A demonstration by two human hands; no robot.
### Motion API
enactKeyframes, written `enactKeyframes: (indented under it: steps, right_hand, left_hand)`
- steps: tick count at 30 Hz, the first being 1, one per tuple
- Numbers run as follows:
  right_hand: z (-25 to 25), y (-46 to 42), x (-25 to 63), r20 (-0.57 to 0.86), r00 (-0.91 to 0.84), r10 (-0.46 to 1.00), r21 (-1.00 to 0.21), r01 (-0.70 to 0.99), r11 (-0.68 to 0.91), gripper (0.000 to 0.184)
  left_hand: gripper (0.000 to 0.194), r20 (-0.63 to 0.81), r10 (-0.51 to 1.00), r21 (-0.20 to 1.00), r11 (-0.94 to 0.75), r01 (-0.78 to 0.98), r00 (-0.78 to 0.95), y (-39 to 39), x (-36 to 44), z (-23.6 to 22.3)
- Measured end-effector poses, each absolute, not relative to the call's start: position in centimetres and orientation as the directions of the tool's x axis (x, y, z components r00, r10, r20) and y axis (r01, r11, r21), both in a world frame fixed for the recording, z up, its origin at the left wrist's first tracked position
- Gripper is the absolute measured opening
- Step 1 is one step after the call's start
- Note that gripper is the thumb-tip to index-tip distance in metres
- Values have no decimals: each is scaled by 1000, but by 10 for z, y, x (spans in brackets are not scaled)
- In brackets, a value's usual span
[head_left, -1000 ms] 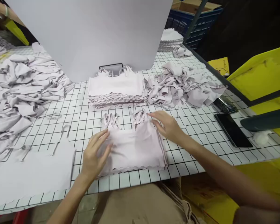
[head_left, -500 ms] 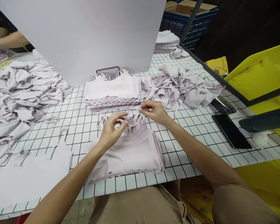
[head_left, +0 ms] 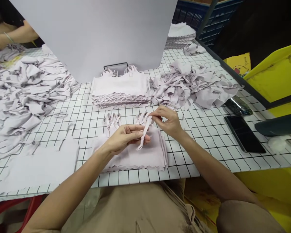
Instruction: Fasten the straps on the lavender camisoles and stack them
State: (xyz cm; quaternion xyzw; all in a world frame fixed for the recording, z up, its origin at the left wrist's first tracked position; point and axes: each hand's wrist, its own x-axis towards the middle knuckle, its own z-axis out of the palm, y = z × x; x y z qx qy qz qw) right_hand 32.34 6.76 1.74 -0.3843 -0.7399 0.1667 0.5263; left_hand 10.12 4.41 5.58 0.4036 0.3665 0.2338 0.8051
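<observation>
A narrow pale lilac fabric strip [head_left: 146,127] stretches between my two hands. Its upper end is pinched by the thumb and finger of my right hand [head_left: 168,121]. My left hand [head_left: 129,136] closes on it lower down, and a short tail dangles below the thumb. Underneath lies a stack of pale lilac strappy tops [head_left: 145,160] with wavy lower edges; loops of strap [head_left: 113,121] bunch at its far side. My left hand hides part of this stack. Just beyond sits a taller, neatly piled stack of the same tops [head_left: 120,85].
Loose garments heap at the left [head_left: 31,87] and right [head_left: 191,84]. A single top [head_left: 43,165] lies flat at front left. On the right are a phone [head_left: 244,134] and a dark cylinder [head_left: 277,123]. A white panel [head_left: 94,32] stands behind; a co-worker's arm [head_left: 21,34] shows far left.
My left hand has moved right and closed on the strip. My right hand has lifted the strip's end off the stack's straps. The camera view has shifted slightly.
</observation>
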Motion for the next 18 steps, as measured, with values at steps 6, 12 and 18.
enactKeyframes:
  steps: [6, 12, 18]
  right_hand:
    - [12, 67, 320, 654, -132, 745, -642, 423, 639, 15]
    - [12, 65, 317, 669, -112, 735, -630, 440, 640, 17]
    - [13, 63, 318, 639, -98, 763, -646, 470, 602, 17]
  left_hand:
    - [28, -454, 674, 737, 652, -180, 583, 23, 93, 54]
    - [25, -455, 670, 694, 680, -238, 587, 14, 93, 52]
    - [26, -487, 739, 738, 633, -234, 465, 2, 89, 44]
